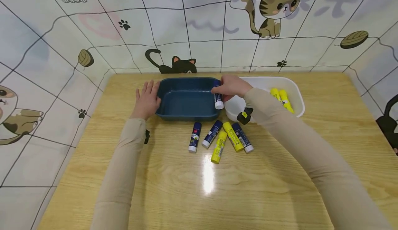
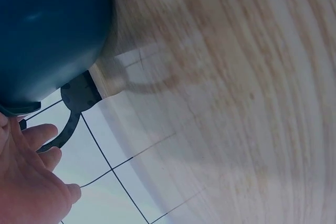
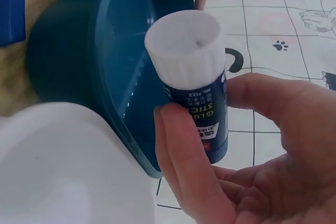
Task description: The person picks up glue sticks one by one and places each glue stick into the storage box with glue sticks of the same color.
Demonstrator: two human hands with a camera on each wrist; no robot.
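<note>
My right hand (image 1: 234, 85) pinches a dark blue glue stick (image 1: 218, 97) above the right end of the blue bin (image 1: 188, 117). In the right wrist view the glue stick (image 3: 202, 100) is held between thumb and fingers, its white end upward in that picture. The left hand (image 1: 147, 98) touches the bin's left end with its fingers extended. In the left wrist view that hand (image 2: 29, 177) is beside the bin's rim (image 2: 21, 109). Nothing lies on the visible floor of the blue bin.
A white bin (image 1: 298, 95) stands right of the blue one, with yellow glue sticks (image 1: 283, 98) in it, partly hidden by the right arm. In front lie blue glue sticks (image 1: 195, 137) and yellow glue sticks (image 1: 219, 147) on the wooden table (image 1: 174, 188). A cat-patterned wall (image 1: 205, 53) rises behind.
</note>
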